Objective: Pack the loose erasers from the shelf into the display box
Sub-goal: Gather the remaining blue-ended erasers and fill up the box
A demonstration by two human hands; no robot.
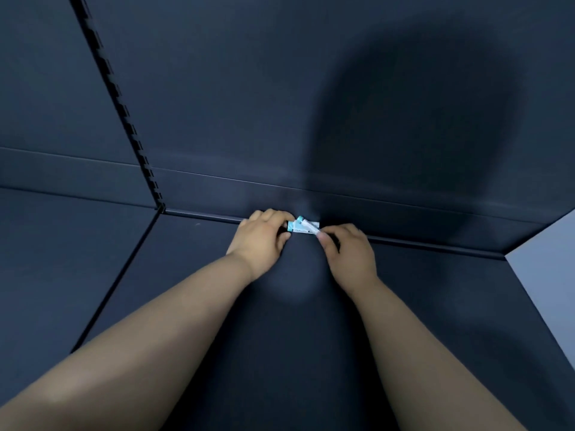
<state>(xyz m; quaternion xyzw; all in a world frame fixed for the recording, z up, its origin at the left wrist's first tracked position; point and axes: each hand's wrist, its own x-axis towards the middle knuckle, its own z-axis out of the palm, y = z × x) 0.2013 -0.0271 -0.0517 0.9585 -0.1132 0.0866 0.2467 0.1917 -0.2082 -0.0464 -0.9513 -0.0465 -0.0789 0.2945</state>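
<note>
Both hands meet just above ctr of frame, at the back edge of the dark blue-grey metal shelf (199, 306), right where it joins the matching back panel (249, 88). The left hand (263, 236) has its fingers curled round the left end of what I take to be the small teal-and-white cardboard display box (297, 230). It lies on the shelf against the back lip, prob. held there so it can't slide while it's being filled. The right hand (350, 251) pinches a small white eraser w/ a teal end (306, 224) between thumb and fingertips. The eraser is tilted, teal end up-left and lying over the box. My guess is it's angled to line up w/ the box opening, but I can't tell which face is open, or whether the eraser is partway in, b/c it's all tiny and a bit blurred. I judge this as the insertion step: one hand steadies, the other feeds. How many erasers remain I can't judge from this feed. The next move needs a straight push along the box, else the eraser may jam at the rim. A slotted upright (124, 110) runs down the upper left of frame. A pale wall (553, 244) shows at the right edge.
</note>
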